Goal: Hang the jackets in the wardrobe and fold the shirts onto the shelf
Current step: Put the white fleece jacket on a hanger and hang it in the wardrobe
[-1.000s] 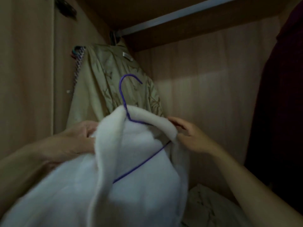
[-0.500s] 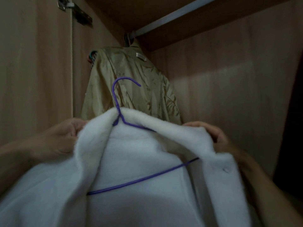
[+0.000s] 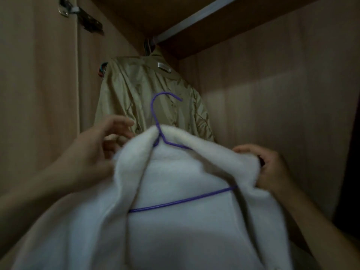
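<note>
Wooden wardrobe walls [image 3: 272,94] are framing a hanging beige jacket [image 3: 148,98]. Left hand [image 3: 97,152], fingers loosely spread, and right hand [image 3: 272,168], pinching, are holding a white jacket [image 3: 175,230] on a purple hanger [image 3: 157,117].

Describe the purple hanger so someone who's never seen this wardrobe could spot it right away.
Start at the pale rail across the wardrobe top, where an olive jacket hangs at the left end. Below and in front of it, two hands hold up a white fleece jacket. The purple hanger is the thin wire inside that fleece, its hook poking above the collar, not yet on the rail.
</note>
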Tool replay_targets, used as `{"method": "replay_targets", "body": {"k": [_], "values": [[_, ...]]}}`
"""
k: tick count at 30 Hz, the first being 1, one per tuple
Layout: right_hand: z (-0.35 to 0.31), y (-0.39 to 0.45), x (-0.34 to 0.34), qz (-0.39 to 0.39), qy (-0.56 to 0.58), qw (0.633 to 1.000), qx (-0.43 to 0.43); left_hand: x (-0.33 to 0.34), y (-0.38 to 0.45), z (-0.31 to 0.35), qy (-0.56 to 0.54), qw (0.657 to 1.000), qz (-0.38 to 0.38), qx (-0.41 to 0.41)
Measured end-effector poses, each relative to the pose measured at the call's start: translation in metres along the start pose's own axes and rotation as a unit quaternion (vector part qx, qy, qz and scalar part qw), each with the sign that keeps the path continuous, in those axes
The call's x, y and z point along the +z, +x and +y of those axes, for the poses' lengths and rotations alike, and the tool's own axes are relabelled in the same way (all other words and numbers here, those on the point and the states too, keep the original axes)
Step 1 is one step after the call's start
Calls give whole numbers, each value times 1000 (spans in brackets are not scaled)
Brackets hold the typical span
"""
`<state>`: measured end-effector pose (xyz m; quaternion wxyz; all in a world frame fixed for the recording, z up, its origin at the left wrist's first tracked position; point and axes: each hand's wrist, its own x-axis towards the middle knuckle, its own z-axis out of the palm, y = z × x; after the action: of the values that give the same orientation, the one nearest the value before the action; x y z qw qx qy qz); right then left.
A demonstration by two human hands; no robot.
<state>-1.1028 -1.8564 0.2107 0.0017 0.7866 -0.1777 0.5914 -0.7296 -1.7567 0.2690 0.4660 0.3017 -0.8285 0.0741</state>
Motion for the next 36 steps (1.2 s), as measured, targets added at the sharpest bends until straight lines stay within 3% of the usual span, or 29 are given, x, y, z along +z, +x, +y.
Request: {"method": "replay_targets", "body": {"k": [3,7,11,16,20,24,30,36], "values": [[0,2,-7,8,-47,999,-25,13,-1,6,97,993,31,62],[-2,2,-4,36,-109,993,-29,17,-4,11,135,988,7,79],[-1,-4,4,82,-125,988,-35,30,-12,17,124,991,13,53],[0,-8,9,124,-147,981,-11,47,-20,27,92,992,80,-17],[3,-10,9,136,-161,978,-12,61,-24,31,247,967,65,-6],[5,-10,3,130,-157,979,-30,69,-17,29,286,954,87,-10],[2,18,-11,190,-213,955,-74,57,20,25,343,925,142,77],[-8,83,-26,184,-258,941,-115,25,80,15,337,902,224,150]]}}
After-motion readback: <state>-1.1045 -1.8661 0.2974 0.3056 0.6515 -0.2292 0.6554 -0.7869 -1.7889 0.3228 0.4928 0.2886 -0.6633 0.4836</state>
